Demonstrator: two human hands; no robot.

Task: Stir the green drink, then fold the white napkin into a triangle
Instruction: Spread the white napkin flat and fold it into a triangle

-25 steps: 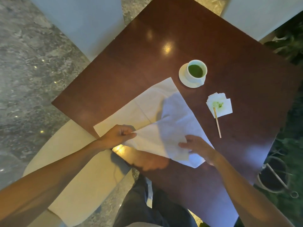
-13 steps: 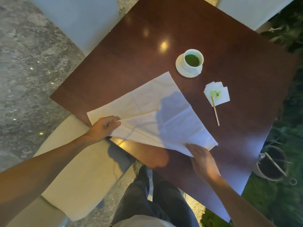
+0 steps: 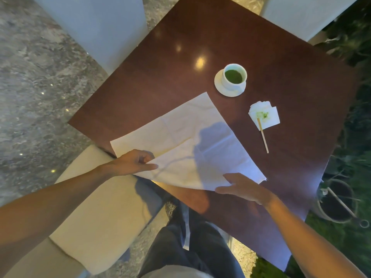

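A large white napkin (image 3: 186, 141) lies spread on the dark wooden table (image 3: 261, 47), its near part folded over into a flap. My left hand (image 3: 134, 162) pinches that flap at its left corner by the table's near edge. My right hand (image 3: 243, 186) rests flat, fingers apart, on the napkin's near right edge. A white cup of green drink (image 3: 233, 76) stands on a white saucer (image 3: 220, 88) beyond the napkin. To the right, a wooden stir stick (image 3: 263, 137) lies with one end on a small green-stained napkin (image 3: 264, 115).
White chair backs stand at the far left (image 3: 96, 27) and far right (image 3: 297, 11). A beige seat cushion (image 3: 96, 207) sits below the table's left corner. A dark pot (image 3: 335, 201) and plants are on the ground at the right. My legs are under the near edge.
My left hand moved the flap's corner leftward, then slightly back right. My right hand slid off the napkin's middle toward its near right edge. The fold now lies flatter and longer.
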